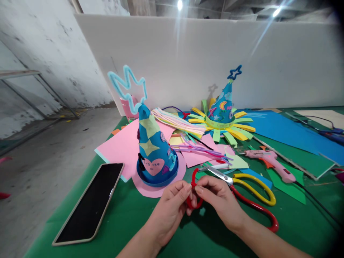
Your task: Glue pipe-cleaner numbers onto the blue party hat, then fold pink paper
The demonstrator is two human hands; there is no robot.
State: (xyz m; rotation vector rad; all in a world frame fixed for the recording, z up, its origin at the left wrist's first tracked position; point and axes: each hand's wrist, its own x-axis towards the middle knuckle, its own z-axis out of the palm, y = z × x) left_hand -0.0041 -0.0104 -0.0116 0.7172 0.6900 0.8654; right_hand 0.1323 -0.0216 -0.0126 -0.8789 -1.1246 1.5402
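Observation:
Both hands meet low in the middle of the view, pinching a red pipe cleaner (194, 176) bent into a loop with one end sticking up. My left hand (174, 199) grips it from the left, fingers closed. From the right, my right hand (217, 199) pinches it between thumb and fingers. Just behind the hands stands a blue paper cone hat (150, 135) with pale green stars, a pink heart and a light blue pipe-cleaner star (145, 87) on its tip. Scissors (255, 204) with yellow and red handles lie beside my right hand.
A phone (90, 204) lies at the left on the green tabletop (61, 222). A pink glue gun (271, 163) with a cord is at the right. Behind are a second decorated cone hat (221, 107), pipe cleaners (177, 123), pink paper (115, 145), blue sheets (290, 132) and a white panel (172, 61).

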